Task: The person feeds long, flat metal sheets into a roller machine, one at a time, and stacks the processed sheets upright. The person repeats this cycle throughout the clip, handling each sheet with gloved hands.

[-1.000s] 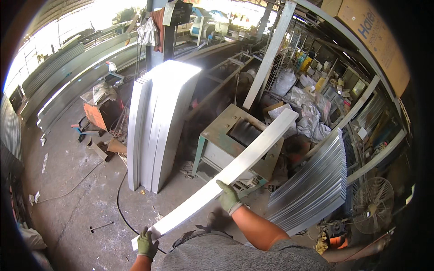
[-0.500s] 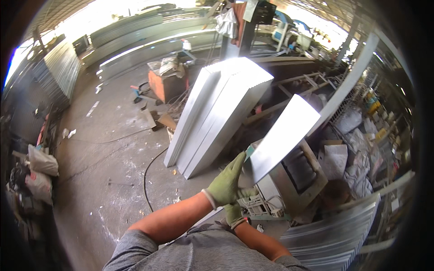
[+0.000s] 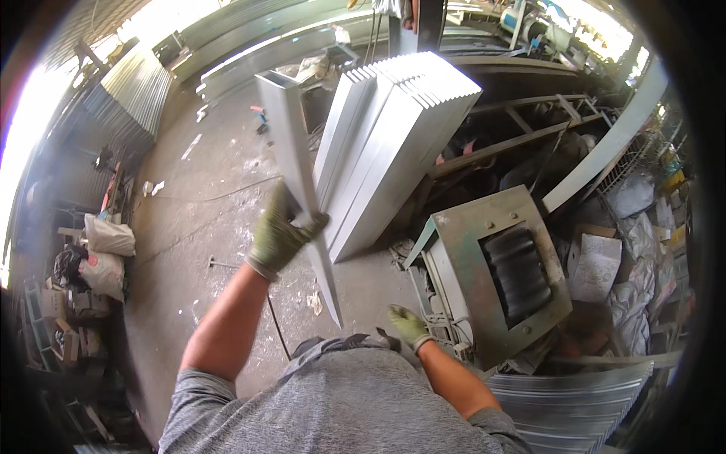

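Observation:
My left hand (image 3: 274, 236), in a green work glove, grips a long folded sheet-metal profile (image 3: 286, 125) near its middle, thumb across the near face. The profile stands tilted, its hollow upper end away from me and its lower end tapering toward my waist. Just right of it leans a stack of similar pale metal profiles (image 3: 393, 159) with a ridged upper end. My right hand (image 3: 409, 325), also gloved, is near my waist beside a metal machine (image 3: 469, 250) with a black padded panel. It holds nothing, fingers apart.
White sacks (image 3: 108, 236) and clutter line the left side. A rusty metal frame (image 3: 514, 147) lies behind the machine. Crumpled plastic (image 3: 635, 287) is heaped at right, with corrugated sheets (image 3: 575, 401) at lower right. A hose or cable (image 3: 277, 325) runs along the floor.
The profile has swung from above the machine to the left of the stack, held in my left hand. My right hand has come apart from my left and is near the machine.

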A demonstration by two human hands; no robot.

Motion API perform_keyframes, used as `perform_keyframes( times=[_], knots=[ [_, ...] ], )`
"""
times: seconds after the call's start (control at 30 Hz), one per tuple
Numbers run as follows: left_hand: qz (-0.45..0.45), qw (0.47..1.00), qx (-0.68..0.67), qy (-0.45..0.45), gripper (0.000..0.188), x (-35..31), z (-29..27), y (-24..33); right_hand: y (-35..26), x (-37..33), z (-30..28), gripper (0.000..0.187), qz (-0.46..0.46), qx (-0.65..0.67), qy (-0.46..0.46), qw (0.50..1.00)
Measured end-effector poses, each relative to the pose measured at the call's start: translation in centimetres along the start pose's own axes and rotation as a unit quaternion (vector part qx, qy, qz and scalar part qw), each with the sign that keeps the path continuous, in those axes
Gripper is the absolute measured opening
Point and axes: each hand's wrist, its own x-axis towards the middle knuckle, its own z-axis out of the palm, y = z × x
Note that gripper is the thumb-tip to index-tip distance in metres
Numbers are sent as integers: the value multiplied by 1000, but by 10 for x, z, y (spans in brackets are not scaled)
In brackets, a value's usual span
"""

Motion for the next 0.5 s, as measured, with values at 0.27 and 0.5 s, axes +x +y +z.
perform_keyframes(
  times=[0.27, 0.5],
  knots=[
    [20, 994, 97, 50, 70, 82, -101, -39, 126, -83, -120, 57, 212, -95, 191, 954],
    [58, 994, 88, -18, 72, 189, -114, -139, 176, -144, -130, 30, 260, -304, 145, 905]
  ],
)
